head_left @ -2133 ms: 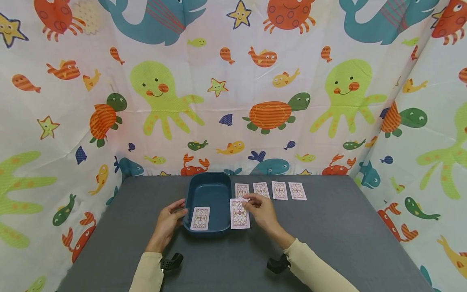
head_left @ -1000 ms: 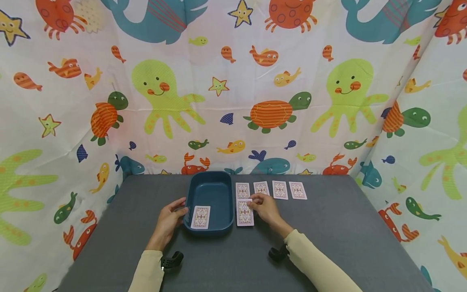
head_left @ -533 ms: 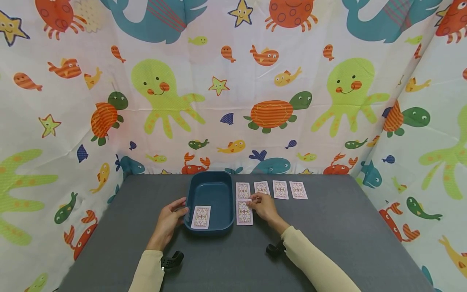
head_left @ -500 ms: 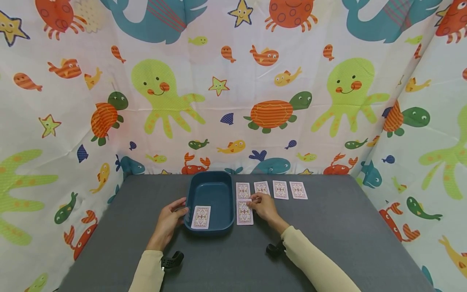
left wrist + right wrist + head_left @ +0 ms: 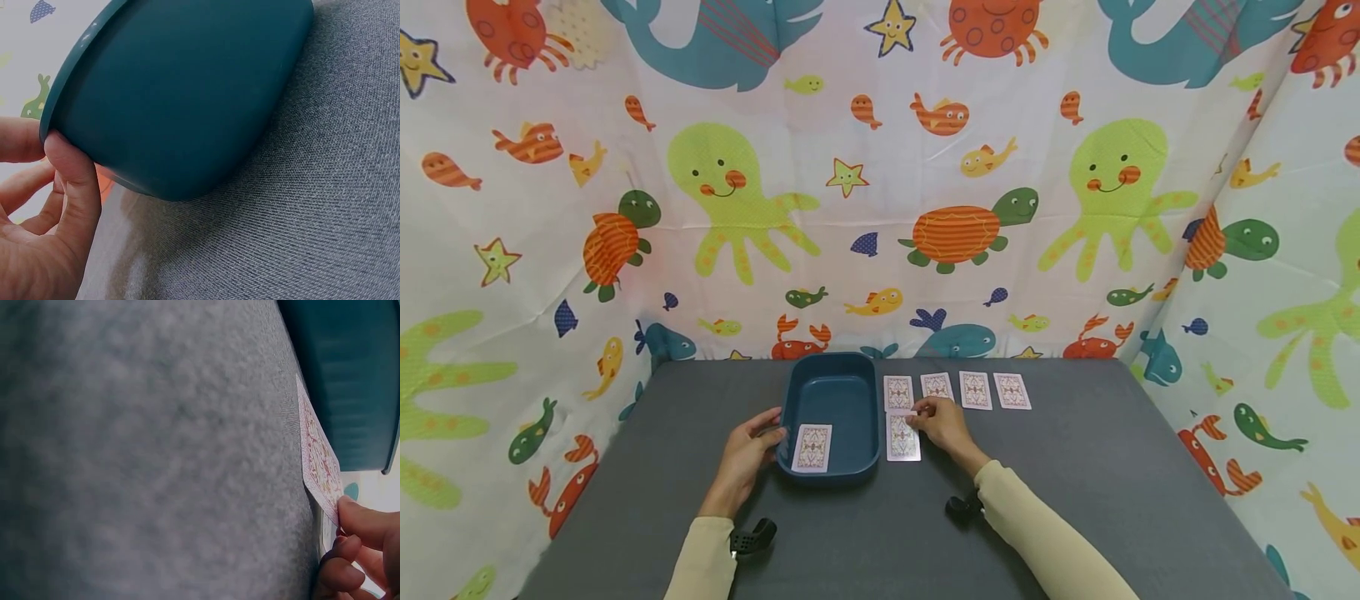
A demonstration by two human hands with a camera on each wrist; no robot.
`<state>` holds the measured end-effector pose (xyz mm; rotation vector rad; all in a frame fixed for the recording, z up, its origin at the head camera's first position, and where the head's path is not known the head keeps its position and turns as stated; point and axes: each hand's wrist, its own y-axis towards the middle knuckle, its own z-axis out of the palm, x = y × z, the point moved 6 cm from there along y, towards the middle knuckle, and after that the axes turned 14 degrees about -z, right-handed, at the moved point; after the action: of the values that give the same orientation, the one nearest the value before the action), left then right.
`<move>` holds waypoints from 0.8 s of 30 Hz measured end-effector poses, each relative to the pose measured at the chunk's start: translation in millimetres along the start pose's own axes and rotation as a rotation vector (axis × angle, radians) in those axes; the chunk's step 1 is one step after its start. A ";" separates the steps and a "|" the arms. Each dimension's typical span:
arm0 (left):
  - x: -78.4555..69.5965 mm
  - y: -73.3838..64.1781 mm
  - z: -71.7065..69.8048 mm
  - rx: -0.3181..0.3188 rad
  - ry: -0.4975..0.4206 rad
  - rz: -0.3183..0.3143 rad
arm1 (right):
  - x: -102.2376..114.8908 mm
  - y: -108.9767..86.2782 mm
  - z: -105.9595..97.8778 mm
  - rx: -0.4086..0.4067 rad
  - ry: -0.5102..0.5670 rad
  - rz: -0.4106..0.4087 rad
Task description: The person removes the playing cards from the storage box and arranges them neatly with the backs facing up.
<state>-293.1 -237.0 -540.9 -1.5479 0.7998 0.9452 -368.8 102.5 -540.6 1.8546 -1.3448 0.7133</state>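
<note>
In the head view my left hand holds the left rim of a dark teal plastic tray. The left wrist view shows my thumb on the tray wall, with fingers at the outer side of the rim. One face-down playing card lies in the tray's near left part. To the right of the tray, my right hand pinches the upper right corner of another face-down card. Seen from the right wrist, that card slants, with its far end low against the grey cloth.
Several face-down cards form a row behind my right hand, from the leftmost card to the rightmost card. The grey table ends at a curtain printed with sea animals at the back and sides.
The card in my right hand has shifted from the tray's right rim to the right and down to the table, then stayed nearly in place. My left hand keeps its hold on the tray.
</note>
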 end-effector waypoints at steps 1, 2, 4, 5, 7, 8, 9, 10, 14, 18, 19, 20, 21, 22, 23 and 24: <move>-0.1 -0.3 -0.1 0.000 -0.002 0.000 | -0.3 0.8 0.5 0.002 -0.010 -0.003; -0.2 -0.5 -0.2 0.000 -0.003 0.000 | -0.6 1.6 0.7 0.005 -0.015 -0.002; -0.5 -0.8 -0.4 -0.001 -0.005 -0.001 | -0.9 2.8 1.5 0.011 -0.027 -0.007; -0.7 -1.0 -0.5 -0.001 -0.006 -0.001 | -1.1 3.2 1.7 0.015 -0.031 -0.008; -0.5 -0.8 -0.7 -0.005 -0.006 -0.003 | -1.4 3.6 1.9 0.021 -0.041 -0.011; -0.4 -0.8 -0.8 -0.006 -0.005 -0.003 | -1.4 3.6 1.7 0.025 -0.044 -0.009; -0.4 -1.0 -0.7 -0.007 -0.002 -0.003 | -1.5 3.6 1.8 0.027 -0.045 -0.009; -0.3 -1.0 -0.7 -0.009 0.000 -0.003 | -1.7 3.6 1.9 0.029 -0.048 -0.006; 1.1 -0.6 -0.7 -0.010 0.006 -0.002 | -3.0 3.1 2.8 0.034 -0.053 0.002; 1.8 -0.5 -0.4 -0.003 0.000 0.002 | -4.0 3.0 3.8 0.027 -0.062 -0.006; 1.6 -0.7 -0.3 -0.001 0.000 0.004 | -4.1 3.0 3.8 0.022 -0.061 -0.006; 1.5 -0.7 -0.1 0.000 -0.001 0.005 | -4.1 3.1 3.7 0.017 -0.060 -0.007; 1.3 -0.5 -0.1 0.001 -0.001 0.005 | -4.3 3.4 3.6 0.013 -0.057 -0.006; 0.9 -0.7 0.0 0.001 0.000 0.007 | -4.4 3.7 3.4 0.007 -0.051 -0.006; 0.4 -0.9 0.0 0.001 0.001 0.007 | -4.3 4.0 3.3 0.004 -0.047 -0.009; 0.1 -0.9 -0.1 0.001 0.002 0.007 | -4.2 4.4 3.3 0.000 -0.041 -0.009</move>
<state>-292.2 -237.0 -540.6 -1.5457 0.8074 0.9482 -374.1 101.3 -544.7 1.8836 -1.3613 0.6746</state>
